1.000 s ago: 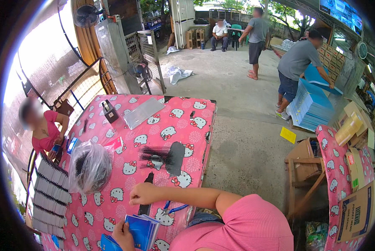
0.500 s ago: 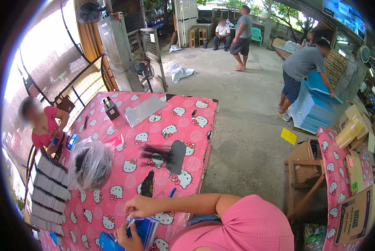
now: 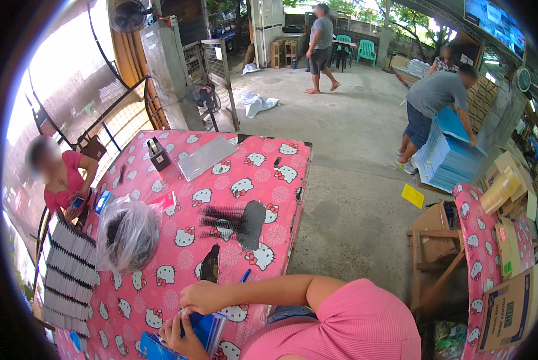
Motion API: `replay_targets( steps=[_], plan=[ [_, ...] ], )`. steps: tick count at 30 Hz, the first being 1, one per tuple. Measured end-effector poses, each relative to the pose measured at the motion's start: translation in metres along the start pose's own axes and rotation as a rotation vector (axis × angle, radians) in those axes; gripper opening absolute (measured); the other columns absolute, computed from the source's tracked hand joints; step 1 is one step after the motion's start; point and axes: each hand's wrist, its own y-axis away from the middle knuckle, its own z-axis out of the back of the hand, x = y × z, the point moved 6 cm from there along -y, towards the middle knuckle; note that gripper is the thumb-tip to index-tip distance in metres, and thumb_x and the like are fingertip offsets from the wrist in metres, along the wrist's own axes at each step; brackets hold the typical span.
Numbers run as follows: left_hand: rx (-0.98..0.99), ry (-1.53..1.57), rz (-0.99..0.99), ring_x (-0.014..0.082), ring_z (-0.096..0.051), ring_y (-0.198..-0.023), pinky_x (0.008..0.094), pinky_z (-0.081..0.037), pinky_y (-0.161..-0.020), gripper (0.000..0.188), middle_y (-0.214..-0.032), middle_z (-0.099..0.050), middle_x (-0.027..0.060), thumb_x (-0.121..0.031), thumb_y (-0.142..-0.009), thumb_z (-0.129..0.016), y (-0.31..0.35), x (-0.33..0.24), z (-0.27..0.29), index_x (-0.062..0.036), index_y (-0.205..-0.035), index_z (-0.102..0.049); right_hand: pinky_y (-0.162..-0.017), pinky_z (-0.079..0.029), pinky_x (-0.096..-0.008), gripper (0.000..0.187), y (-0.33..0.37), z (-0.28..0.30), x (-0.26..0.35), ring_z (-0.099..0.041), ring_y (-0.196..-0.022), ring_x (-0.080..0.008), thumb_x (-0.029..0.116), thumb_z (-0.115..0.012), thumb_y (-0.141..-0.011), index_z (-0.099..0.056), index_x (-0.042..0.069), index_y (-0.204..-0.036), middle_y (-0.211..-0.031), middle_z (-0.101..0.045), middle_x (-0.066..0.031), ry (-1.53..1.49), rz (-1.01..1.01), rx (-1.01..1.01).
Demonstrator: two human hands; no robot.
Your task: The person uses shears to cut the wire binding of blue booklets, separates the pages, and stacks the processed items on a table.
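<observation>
Blue-covered notebooks (image 3: pixel 215 327) lie at the near edge of the table, under my hands. My left hand (image 3: pixel 182 337) grips the top one near its edge, fingers bent over the cover. Just above it, my right hand (image 3: pixel 200 298) is closed in a pinch, its fingertips meeting those of the left; whatever it pinches is hidden. A blue pen (image 3: pixel 246 275) lies beside my right forearm. Farther up the table are loose black spiral binding coils (image 3: pixel 224 219) and a clear plastic bag (image 3: pixel 128 234) full of black stuff.
Stacked spiral-bound notebooks (image 3: pixel 71 279) stand at the left edge, near a seated person in pink (image 3: pixel 62 180). A clear plastic sheet (image 3: pixel 208 157) and a black box (image 3: pixel 158 154) lie at the far side. Cartons (image 3: pixel 512 309) crowd the right-hand table (image 3: pixel 470 210). One person bends over blue sheets (image 3: pixel 449 153).
My hands stay at the notebooks with fingers slightly shifted. The walking person in the background has moved left, hiding the seated one. The person at the blue sheets has lowered the top ones.
</observation>
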Motion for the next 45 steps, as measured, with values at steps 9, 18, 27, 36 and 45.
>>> replay_targets(
  steps=[9, 18, 27, 36, 45],
  plan=[
    [0.032, 0.094, 0.222, 0.0227, -0.055, -0.08, 0.035, -0.044, -0.072, 0.02, -0.082, -0.063, 0.0087, -0.013, -0.075, -0.072, 0.003, 0.015, -0.001, -0.003, -0.091, -0.067, -0.069, -0.047, -0.0408, 0.028, 0.007, 0.006, 0.009, -0.058, -0.086, -0.0311, 0.02, -0.063, -0.078, -0.054, 0.003, -0.098, -0.094, -0.055, -0.0149, -0.015, -0.045, -0.097],
    [0.091, 0.156, 0.205, 0.0246, -0.057, -0.078, 0.0346, -0.045, -0.07, 0.024, -0.081, -0.062, 0.0097, -0.016, -0.07, -0.076, 0.008, 0.016, 0.0, -0.0022, -0.087, -0.066, -0.065, -0.048, -0.0377, 0.03, 0.013, 0.0, 0.02, -0.056, -0.087, -0.0292, 0.024, -0.064, -0.077, -0.05, 0.004, -0.094, -0.089, -0.051, -0.0118, 0.303, 0.096, -0.114],
    [0.072, 0.135, 0.218, 0.0248, -0.058, -0.076, 0.035, -0.045, -0.067, 0.024, -0.083, -0.064, 0.0105, -0.01, -0.069, -0.075, 0.01, 0.0, 0.002, -0.0031, -0.09, -0.066, -0.066, -0.048, -0.038, 0.026, 0.018, 0.0, 0.018, -0.055, -0.09, -0.0294, 0.019, -0.065, -0.074, -0.053, 0.004, -0.091, -0.09, -0.052, -0.0119, 0.227, 0.084, -0.132],
    [0.043, 0.207, 0.285, 0.0232, -0.058, -0.073, 0.0334, -0.044, -0.068, 0.019, -0.08, -0.063, 0.01, -0.002, -0.067, -0.073, 0.011, 0.0, 0.005, -0.0014, -0.083, -0.063, -0.062, -0.045, -0.0375, 0.019, 0.02, 0.004, 0.029, -0.055, -0.076, -0.029, 0.021, -0.062, -0.076, -0.054, 0.003, -0.076, -0.079, -0.052, -0.0103, 0.329, 0.159, -0.309],
    [0.041, 0.258, 0.254, 0.0212, -0.059, -0.074, 0.0325, -0.045, -0.068, 0.024, -0.078, -0.063, 0.0087, -0.001, -0.063, -0.074, 0.01, 0.007, 0.007, -0.0012, -0.084, -0.063, -0.059, -0.05, -0.0417, 0.022, 0.002, 0.047, 0.051, -0.063, -0.072, -0.031, 0.024, -0.068, -0.071, -0.068, 0.003, -0.077, -0.074, -0.064, -0.0138, 0.413, -0.12, 0.044]
  ],
)
